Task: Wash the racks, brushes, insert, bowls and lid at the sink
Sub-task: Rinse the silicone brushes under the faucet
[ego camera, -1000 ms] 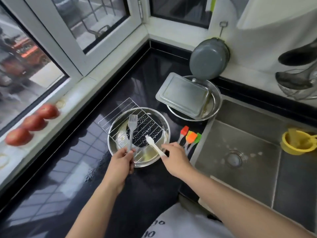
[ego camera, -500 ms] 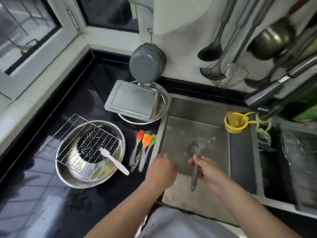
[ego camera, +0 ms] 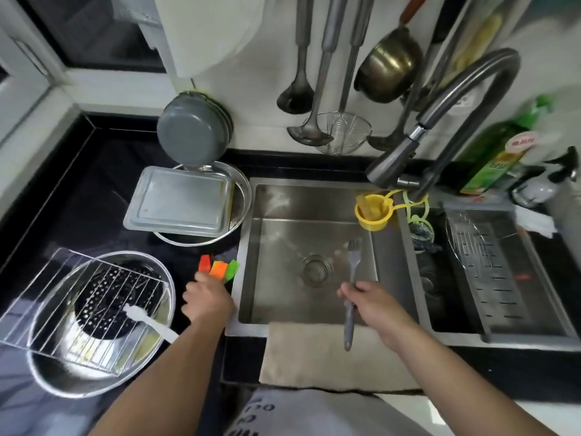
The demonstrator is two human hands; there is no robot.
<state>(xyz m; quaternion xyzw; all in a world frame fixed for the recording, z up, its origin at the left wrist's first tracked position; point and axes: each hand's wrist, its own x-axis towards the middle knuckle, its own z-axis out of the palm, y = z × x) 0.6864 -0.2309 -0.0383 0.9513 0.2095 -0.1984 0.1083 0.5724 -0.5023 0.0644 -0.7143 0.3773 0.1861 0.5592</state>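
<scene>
My right hand grips a grey silicone brush by its handle over the steel sink, bristles pointing away. My left hand lies over the handles of three brushes with red, orange and green heads on the black counter; whether it grips them I cannot tell. At the left a steel bowl holds a black perforated insert, a wire rack across it and a white brush. Behind, a rectangular metal lid rests on a second bowl.
A grey faucet arches over the sink's right side, with a yellow strainer cup on the rim. Another rack lies in the right basin. A beige cloth drapes the front edge. Ladles hang on the wall; a grey pan leans there.
My view swung right from the bowl to the sink. The grey brush passed from my left hand to my right, now over the sink. My left hand moved onto the coloured brushes.
</scene>
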